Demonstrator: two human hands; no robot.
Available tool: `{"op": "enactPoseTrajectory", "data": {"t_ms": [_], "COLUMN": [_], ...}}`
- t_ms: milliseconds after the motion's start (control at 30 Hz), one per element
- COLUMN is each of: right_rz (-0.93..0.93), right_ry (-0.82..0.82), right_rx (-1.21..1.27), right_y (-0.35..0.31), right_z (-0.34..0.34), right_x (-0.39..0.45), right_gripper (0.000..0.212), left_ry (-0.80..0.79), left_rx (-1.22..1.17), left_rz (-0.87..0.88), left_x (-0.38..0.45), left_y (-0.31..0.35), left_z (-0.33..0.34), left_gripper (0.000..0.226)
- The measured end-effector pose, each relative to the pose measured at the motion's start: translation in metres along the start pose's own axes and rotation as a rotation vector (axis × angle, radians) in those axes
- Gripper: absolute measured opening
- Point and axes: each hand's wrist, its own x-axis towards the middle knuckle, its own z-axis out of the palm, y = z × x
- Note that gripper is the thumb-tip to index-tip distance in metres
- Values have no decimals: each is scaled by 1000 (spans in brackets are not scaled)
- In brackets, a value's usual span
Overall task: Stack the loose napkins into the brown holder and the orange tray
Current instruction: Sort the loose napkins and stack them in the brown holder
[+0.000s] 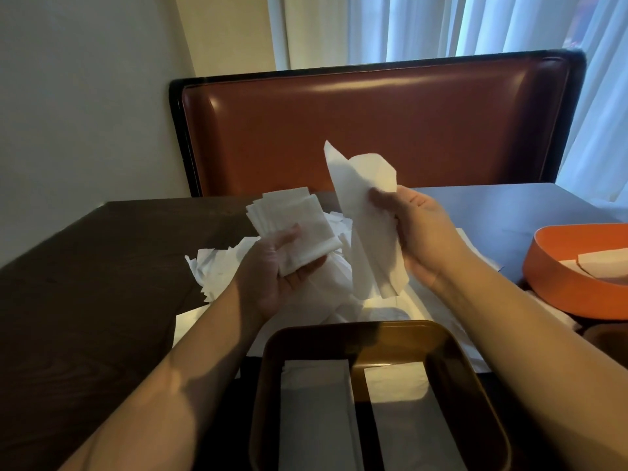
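Now the left hand (272, 277) grips a stack (292, 229), the right hand (418, 229) pinches one napkin (363, 229); square its edges onto the stack before loading the holder (380, 331).

Both forearms raised, left hand (277, 266) palm up, fingers curled, right hand (413, 226) pinching

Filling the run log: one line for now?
left hand: holds napkin stack | right hand: pinches single napkin | brown holder: partly filled

Matt paper napkins (295, 229), glossy brown holder (373, 329), dark wood-grain table (85, 283)
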Motion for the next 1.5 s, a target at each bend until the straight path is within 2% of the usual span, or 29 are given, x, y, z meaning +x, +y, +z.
{"op": "enactPoseTrajectory", "data": {"t_ms": [67,133,167,233,267,300,400,433,567,633,767,867,967,1100,1200,1267,1333,1400,1500], "right_rz": [-12,45,90,214,262,301,352,328,198,166,2,-81,-118,-191,-373,-417,-322,-179,-42], "right_ry": [114,210,210,143,98,45,-181,-259,-569,-643,-548,-434,-316,-207,-2,69,-24,-193,-337], "right_rx": [-48,-55,-58,-88,-104,-128,-304,-393,-632,-712,-847,-817,-735,-713,-790,-652,-378,-140,11], "right_y": [7,13,14,16,17,15,8,5,-3,-2,1,1,0,0,-3,-8,-15,-22,-26], "right_z": [2,1,2,-2,-6,-9,-19,-22,-29,-31,-31,-31,-32,-32,-34,-35,-33,-28,-19], "right_x": [2,7,7,8,8,8,3,3,-2,-4,-1,3,6,6,8,7,2,-6,-12], "right_gripper": [24,39,56,106,119,116,76,69,78,71,31,12,7,13,7,4,11,13,16], "left_ry": [-45,-78,-96,-115,-110,-99,-55,-50,-42,-33,-10,-7,-18,-50,-54,-61,-77,-96,-147], "left_rx": [35,28,21,18,15,5,-20,-21,-32,-40,-23,-33,-46,-32,-55,-63,-58,-29,26], "left_rz": [-19,-48,-63,-70,-68,-67,-72,-74,-80,-82,-80,-67,-50,-35,-26,-17,-23,-43,-89], "left_x": [-1,0,0,1,2,2,1,1,0,0,1,2,1,-2,-2,-1,0,0,-1], "left_y": [-2,-3,-3,-3,-3,-2,0,0,-1,0,0,0,0,0,0,-1,-2,-3,-3], "left_z": [-1,-1,-1,-2,-2,-2,-2,-1,-1,-2,-2,-2,-1,1,0,-1,0,0,-1], "left_gripper": [33,20,17,17,16,15,12,11,10,11,12,14,9,9,10,16,15,19,33]}}
